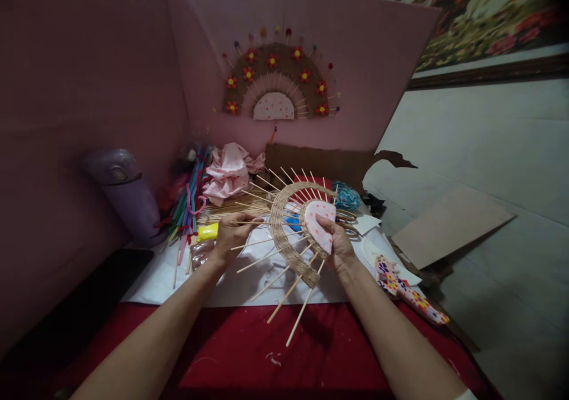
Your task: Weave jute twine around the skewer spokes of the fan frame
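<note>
Now the woven fan (278,225) is held above the white sheet (155,284), its wooden sticks (299,319) splayed outward. Its polka-dot half-disc (316,228) is grasped by the right hand (340,246), thumb across the front. At the left hand (233,234), fingertips are bunched by one stick; whether it is gripped cannot be told. Behind, a flowered semicircle (284,56) is displayed against pink board (364,92).

**Half-round stick fan (287,256), turned on its side**

Pale sticks (297,320) radiate from a pink-spotted half-disc (316,228) through a woven twine arc (276,222), outer ends bare. Held tilted above the tabletop (213,352), its curved side faces left.
</note>
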Demonstrator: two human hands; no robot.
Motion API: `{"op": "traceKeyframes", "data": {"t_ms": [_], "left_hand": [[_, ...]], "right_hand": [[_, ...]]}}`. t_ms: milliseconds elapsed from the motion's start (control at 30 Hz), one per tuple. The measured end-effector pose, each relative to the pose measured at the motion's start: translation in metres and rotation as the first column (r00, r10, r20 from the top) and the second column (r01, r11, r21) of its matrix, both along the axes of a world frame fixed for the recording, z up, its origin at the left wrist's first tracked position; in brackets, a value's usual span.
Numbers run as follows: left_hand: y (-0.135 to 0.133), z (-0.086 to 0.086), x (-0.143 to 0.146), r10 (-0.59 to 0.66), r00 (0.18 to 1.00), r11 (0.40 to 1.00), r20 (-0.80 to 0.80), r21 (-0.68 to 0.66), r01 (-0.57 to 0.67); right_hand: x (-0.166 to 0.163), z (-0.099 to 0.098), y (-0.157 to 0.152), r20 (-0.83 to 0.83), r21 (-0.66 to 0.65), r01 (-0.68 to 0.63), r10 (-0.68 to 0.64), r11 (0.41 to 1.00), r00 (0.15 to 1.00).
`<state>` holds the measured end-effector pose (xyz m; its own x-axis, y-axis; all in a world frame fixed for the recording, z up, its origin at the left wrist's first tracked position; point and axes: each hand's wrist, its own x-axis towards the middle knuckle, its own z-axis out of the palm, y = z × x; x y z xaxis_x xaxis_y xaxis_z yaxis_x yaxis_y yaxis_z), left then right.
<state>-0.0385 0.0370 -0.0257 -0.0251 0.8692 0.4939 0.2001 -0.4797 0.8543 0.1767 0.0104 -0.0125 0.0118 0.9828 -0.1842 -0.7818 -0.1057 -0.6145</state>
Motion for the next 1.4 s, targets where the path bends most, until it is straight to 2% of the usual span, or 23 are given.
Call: {"op": "traceKeyframes", "data": {"t_ms": [167,400,567,733,900,1033,1133,1267,1333,1400], "left_hand": [[0.001,-0.002,-0.001,0.029,0.998,0.999,-0.052,0.034,-0.028],[-0.001,0.000,0.001,0.043,0.999,0.999,0.005,0.005,-0.043],[-0.002,0.003,0.001,0.060,0.998,0.996,0.037,0.067,-0.062],[0.000,0.000,-0.001,0.077,0.997,0.997,0.024,0.008,-0.077],[-0.001,0.001,0.000,0.090,0.995,0.996,0.038,0.014,-0.090],[-0.002,0.006,0.000,0.117,0.989,0.992,0.086,0.028,-0.119],[-0.004,0.009,-0.001,0.118,0.993,0.992,0.031,0.046,-0.119],[-0.007,0.011,-0.002,0.169,0.983,0.973,-0.067,0.169,-0.156],[-0.008,0.011,0.000,0.124,0.991,0.977,-0.040,0.178,-0.115],[-0.011,0.012,0.002,0.003,0.999,0.993,0.042,0.117,-0.007]], "right_hand": [[0.000,-0.002,0.001,0.024,0.011,-0.012,0.012,1.000,1.000],[0.000,-0.001,0.000,0.006,-0.009,0.003,-0.003,1.000,1.000],[0.002,0.000,0.001,-0.032,-0.017,0.033,-0.033,0.999,0.999],[0.005,-0.001,0.002,-0.007,-0.019,0.037,-0.037,0.999,0.999],[0.006,-0.001,0.002,0.041,-0.022,0.045,-0.044,0.999,0.998],[0.005,0.001,0.002,0.013,-0.030,0.088,-0.087,0.996,0.996],[0.005,0.002,0.003,0.003,-0.040,0.117,-0.117,0.992,0.993],[0.007,0.002,0.004,0.027,-0.039,0.128,-0.127,0.991,0.992],[0.007,0.001,0.004,0.013,-0.045,0.138,-0.137,0.989,0.990],[0.008,0.001,0.005,-0.003,-0.043,0.139,-0.139,0.989,0.990]]}}
